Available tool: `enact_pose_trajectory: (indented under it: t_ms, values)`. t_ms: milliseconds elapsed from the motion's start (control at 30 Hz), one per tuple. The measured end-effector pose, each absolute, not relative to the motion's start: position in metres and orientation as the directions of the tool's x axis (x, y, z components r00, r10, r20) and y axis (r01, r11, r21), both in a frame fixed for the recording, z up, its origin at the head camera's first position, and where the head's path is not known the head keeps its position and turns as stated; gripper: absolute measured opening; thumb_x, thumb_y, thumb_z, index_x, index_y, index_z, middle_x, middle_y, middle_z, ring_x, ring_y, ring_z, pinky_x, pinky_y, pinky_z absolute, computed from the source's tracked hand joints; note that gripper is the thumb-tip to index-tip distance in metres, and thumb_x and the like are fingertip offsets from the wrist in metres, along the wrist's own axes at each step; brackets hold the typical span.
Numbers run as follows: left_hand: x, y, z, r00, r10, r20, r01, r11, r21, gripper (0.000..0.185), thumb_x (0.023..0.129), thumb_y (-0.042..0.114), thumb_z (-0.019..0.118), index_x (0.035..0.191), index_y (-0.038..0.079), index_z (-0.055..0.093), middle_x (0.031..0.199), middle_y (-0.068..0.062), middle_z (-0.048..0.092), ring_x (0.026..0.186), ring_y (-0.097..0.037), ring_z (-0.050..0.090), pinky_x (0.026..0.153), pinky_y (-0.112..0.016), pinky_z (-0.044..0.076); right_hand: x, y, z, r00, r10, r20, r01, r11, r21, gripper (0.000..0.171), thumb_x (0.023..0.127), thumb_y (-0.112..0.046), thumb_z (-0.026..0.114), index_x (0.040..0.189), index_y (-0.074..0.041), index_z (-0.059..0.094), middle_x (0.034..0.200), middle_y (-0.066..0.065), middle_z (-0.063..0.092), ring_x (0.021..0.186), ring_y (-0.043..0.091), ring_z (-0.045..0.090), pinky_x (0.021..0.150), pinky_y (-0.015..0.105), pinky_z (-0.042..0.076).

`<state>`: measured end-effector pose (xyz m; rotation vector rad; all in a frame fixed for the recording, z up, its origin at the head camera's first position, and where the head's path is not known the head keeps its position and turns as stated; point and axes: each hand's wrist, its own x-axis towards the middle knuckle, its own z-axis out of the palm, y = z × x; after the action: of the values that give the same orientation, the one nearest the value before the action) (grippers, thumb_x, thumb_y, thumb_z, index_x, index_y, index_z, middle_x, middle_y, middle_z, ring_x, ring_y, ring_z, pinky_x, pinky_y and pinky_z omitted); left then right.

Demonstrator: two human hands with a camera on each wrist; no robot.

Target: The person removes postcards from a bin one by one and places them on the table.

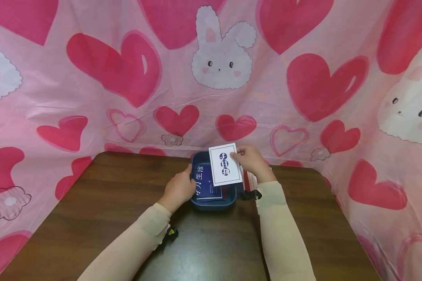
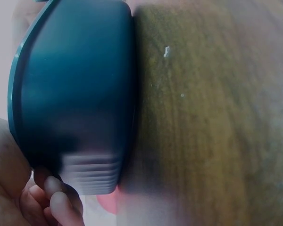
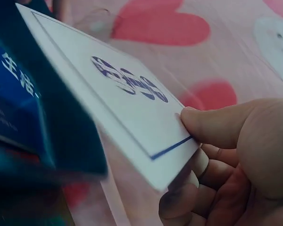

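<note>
A white card with a dark border and a purple-blue printed design is held up by my right hand. The thumb lies on its printed face and the fingers are bent behind it, as the right wrist view shows. Below and left of the card stands a dark blue rectangular bin. My left hand grips the bin's left side, thumb at the rim and fingers curled against the outer wall. Inside the bin lies a blue card with white lettering; the white card covers part of the bin's opening.
To the right of the bin, partly behind my right hand, is a red-and-white striped item, mostly hidden. The brown wooden table ends at a pink cloth printed with hearts and rabbits.
</note>
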<state>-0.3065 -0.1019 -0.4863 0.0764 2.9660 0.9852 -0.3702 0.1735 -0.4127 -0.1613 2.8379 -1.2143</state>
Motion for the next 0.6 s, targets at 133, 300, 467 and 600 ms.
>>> enact_pose_trajectory:
  t_ms: [133, 300, 467, 600]
  values:
    - [-0.306, -0.102, -0.485, -0.998, 0.056, 0.003, 0.046, 0.796, 0.603, 0.070, 0.110, 0.022, 0.059, 0.175, 0.005, 0.042, 0.157, -0.026, 0.069, 0.091, -0.034, 0.072, 0.076, -0.051, 0.062, -0.367, 0.197, -0.408, -0.996, -0.080, -0.033, -0.028, 0.654, -0.756, 0.038, 0.113, -0.035, 0.068, 0.134, -0.006, 0.079, 0.123, 0.019, 0.083, 0.110, 0.033, 0.072, 0.094, 0.041, 0.058]
    - [-0.309, -0.104, -0.490, -0.998, 0.065, 0.013, 0.060, 0.801, 0.595, 0.071, 0.108, 0.022, 0.059, 0.175, 0.004, 0.042, 0.152, -0.028, 0.071, 0.082, -0.032, 0.070, 0.064, -0.042, 0.054, -0.365, 0.222, -0.402, -0.996, -0.050, -0.067, 0.020, 0.640, -0.769, 0.042, 0.114, -0.035, 0.066, 0.139, -0.003, 0.076, 0.129, 0.023, 0.081, 0.110, 0.032, 0.073, 0.093, 0.037, 0.058]
    - [-0.308, -0.103, -0.487, -0.998, 0.058, 0.009, 0.052, 0.804, 0.593, 0.070, 0.109, 0.022, 0.059, 0.175, 0.005, 0.042, 0.152, -0.027, 0.071, 0.083, -0.033, 0.071, 0.065, -0.042, 0.055, -0.364, 0.246, -0.403, -0.995, 0.011, -0.100, 0.086, 0.608, -0.789, 0.042, 0.116, -0.033, 0.063, 0.141, -0.001, 0.072, 0.131, 0.024, 0.076, 0.109, 0.030, 0.069, 0.095, 0.036, 0.057]
    - [-0.308, -0.103, -0.488, -0.998, 0.059, 0.018, 0.058, 0.810, 0.583, 0.069, 0.110, 0.022, 0.059, 0.175, 0.005, 0.042, 0.153, -0.026, 0.071, 0.085, -0.033, 0.071, 0.067, -0.045, 0.058, -0.365, 0.266, -0.411, -0.993, 0.050, -0.106, 0.116, 0.572, -0.812, 0.043, 0.117, -0.031, 0.060, 0.143, 0.002, 0.068, 0.130, 0.022, 0.072, 0.110, 0.028, 0.065, 0.095, 0.035, 0.057]
